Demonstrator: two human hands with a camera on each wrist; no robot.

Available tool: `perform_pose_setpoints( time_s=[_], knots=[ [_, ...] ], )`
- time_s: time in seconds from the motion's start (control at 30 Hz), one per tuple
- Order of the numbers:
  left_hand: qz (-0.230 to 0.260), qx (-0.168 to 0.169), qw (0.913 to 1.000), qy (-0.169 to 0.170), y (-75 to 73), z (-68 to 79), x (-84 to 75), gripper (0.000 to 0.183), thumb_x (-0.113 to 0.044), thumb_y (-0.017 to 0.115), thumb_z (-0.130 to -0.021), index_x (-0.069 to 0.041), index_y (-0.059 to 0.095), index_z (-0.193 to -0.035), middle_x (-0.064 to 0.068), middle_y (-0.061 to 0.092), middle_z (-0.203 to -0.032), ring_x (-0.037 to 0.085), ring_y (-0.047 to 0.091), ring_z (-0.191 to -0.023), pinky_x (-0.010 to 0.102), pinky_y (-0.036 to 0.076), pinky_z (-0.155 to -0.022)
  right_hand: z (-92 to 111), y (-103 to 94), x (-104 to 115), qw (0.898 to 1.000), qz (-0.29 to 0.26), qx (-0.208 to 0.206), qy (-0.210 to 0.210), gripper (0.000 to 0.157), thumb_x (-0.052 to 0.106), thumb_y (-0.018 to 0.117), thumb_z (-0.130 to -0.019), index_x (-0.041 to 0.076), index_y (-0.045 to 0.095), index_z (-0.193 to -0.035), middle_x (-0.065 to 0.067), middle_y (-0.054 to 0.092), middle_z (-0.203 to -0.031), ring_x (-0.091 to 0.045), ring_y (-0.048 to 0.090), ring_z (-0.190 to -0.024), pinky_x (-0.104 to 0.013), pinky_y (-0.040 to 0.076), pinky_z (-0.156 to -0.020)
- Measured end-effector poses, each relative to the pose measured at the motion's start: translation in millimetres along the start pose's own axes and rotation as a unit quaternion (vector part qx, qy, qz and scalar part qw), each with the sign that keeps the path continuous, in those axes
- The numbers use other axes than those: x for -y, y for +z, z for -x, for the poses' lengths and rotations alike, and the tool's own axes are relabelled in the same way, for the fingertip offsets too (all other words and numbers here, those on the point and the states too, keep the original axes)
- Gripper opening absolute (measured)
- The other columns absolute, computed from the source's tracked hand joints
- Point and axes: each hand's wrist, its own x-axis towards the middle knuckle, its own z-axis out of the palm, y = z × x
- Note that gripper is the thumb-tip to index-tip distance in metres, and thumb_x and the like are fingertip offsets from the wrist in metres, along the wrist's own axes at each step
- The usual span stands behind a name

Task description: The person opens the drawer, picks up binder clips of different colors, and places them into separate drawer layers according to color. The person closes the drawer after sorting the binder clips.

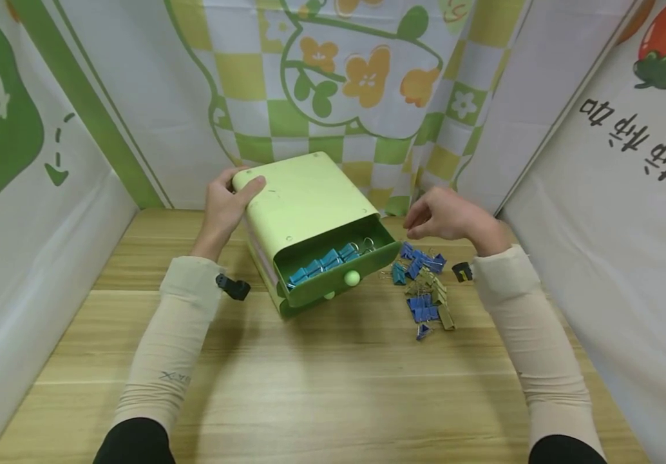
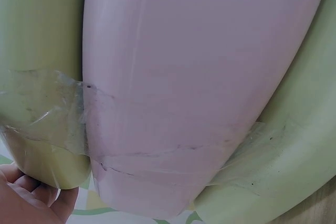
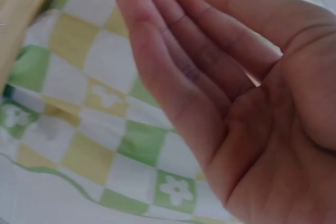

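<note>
A light green drawer box (image 1: 310,200) stands turned on the table, its upper drawer (image 1: 333,279) pulled out. Several teal binder clips (image 1: 331,259) lie in a row inside that drawer. My left hand (image 1: 224,205) grips the box's back left corner, thumb on top; in the left wrist view its fingers (image 2: 65,201) curl behind the green end. Over the right side of the table hovers my right hand (image 1: 446,212), fingers loosely bent and holding nothing. Below it lies a pile of blue, teal and olive binder clips (image 1: 424,309). The right wrist view shows a bare palm (image 3: 262,129).
A pink layer (image 2: 173,77) with clear tape across it shows on the box's side. The wooden table (image 1: 333,393) meets a checked curtain (image 1: 286,119) at the back, with white printed walls (image 1: 611,212) on both sides.
</note>
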Motion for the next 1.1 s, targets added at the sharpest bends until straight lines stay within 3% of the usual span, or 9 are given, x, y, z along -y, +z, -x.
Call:
perform_pose_setpoints(
  time_s=[0.33,0.57,0.67,0.8,0.93,1.1],
  knots=[
    [-0.003,0.002,1.0000,-0.005,-0.5,2.2,-1.0,0.060,-0.048,0.076,-0.095,-0.009,0.064,-0.140,0.000,0.063,-0.123,0.011,0.061,-0.102,0.020,0.053,-0.082,-26.2,42.5,-22.0,0.998,0.026,0.055,-0.009,0.014,0.006,0.079,-0.094,0.004,0.080,-0.108,-0.013,0.080,-0.108,-0.029,0.077,-0.102,-0.044,0.063,-0.092],
    [-0.002,0.000,1.0000,0.001,0.1,1.4,-1.4,0.059,-0.047,0.076,-0.095,-0.008,0.064,-0.139,0.000,0.063,-0.122,0.011,0.061,-0.101,0.019,0.053,-0.081,-39.1,69.3,-35.2,0.997,0.046,0.057,-0.014,0.010,0.002,0.082,-0.088,0.008,0.080,-0.097,-0.010,0.081,-0.099,-0.023,0.078,-0.090,-0.040,0.065,-0.084],
    [-0.002,0.000,1.0000,0.000,-0.1,1.2,-1.3,0.060,-0.047,0.076,-0.095,-0.008,0.064,-0.139,0.001,0.063,-0.122,0.011,0.061,-0.101,0.020,0.053,-0.081,-43.3,77.0,-38.7,0.997,0.048,0.049,-0.017,0.012,0.000,0.081,-0.087,0.010,0.074,-0.084,-0.003,0.077,-0.086,-0.015,0.071,-0.076,-0.034,0.062,-0.075],
    [-0.003,0.002,1.0000,-0.002,-0.5,1.4,-1.2,0.060,-0.048,0.076,-0.095,-0.009,0.064,-0.140,0.001,0.063,-0.123,0.012,0.060,-0.102,0.020,0.053,-0.081,-47.6,85.0,-40.6,0.998,0.047,0.050,-0.010,0.035,-0.003,0.080,-0.084,0.016,0.055,-0.069,0.002,0.058,-0.069,-0.012,0.052,-0.063,-0.028,0.048,-0.063],
    [-0.006,0.003,1.0000,-0.004,-0.8,1.4,-1.0,0.060,-0.049,0.075,-0.095,-0.010,0.064,-0.140,0.001,0.062,-0.124,0.012,0.060,-0.103,0.020,0.053,-0.082,-50.3,93.3,-42.9,0.997,0.058,0.056,0.013,0.039,0.000,0.081,-0.085,0.018,0.048,-0.072,0.004,0.048,-0.070,-0.014,0.048,-0.064,-0.028,0.043,-0.062],
    [-0.008,0.003,1.0000,-0.004,-1.1,1.0,-1.4,0.061,-0.049,0.075,-0.095,-0.011,0.064,-0.141,0.001,0.062,-0.125,0.012,0.059,-0.104,0.021,0.052,-0.083,-53.2,101.8,-44.5,0.996,0.059,0.068,0.025,0.035,-0.001,0.081,-0.087,0.016,0.051,-0.082,0.002,0.048,-0.074,-0.016,0.048,-0.070,-0.031,0.042,-0.067]
  ],
)
